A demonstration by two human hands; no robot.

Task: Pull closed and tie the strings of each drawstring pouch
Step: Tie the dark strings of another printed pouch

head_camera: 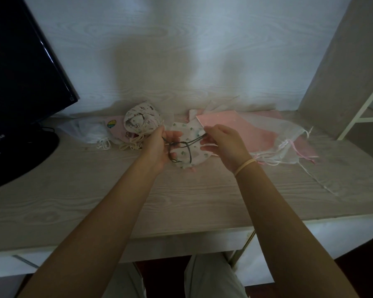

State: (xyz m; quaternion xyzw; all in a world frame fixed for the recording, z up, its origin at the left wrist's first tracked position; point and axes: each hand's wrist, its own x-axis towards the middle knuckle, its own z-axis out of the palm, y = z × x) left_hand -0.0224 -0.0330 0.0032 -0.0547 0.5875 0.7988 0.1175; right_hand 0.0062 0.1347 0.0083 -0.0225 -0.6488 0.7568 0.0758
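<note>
Both hands, left (159,147) and right (222,143), pinch dark strings (181,147) of a white pouch (192,153) over the pale wood-grain desk (181,201); monitor (19,82) at ten o'clock.

The black flat-screen monitor (19,82) is cut off by the left and top edges; only part of its round base shows. The sheer white organza pouch (274,134) veils the pink polka-dot card (228,121) beneath it. The left hand (159,147) and right hand (222,143) cover parts of the white leaf-print fabric pouch (187,155), so its mouth cannot be read. Where the dark green drawstring (181,145) ends inside either grip is hidden. The clear plastic bag (82,130) is too dim to identify its contents.
</note>
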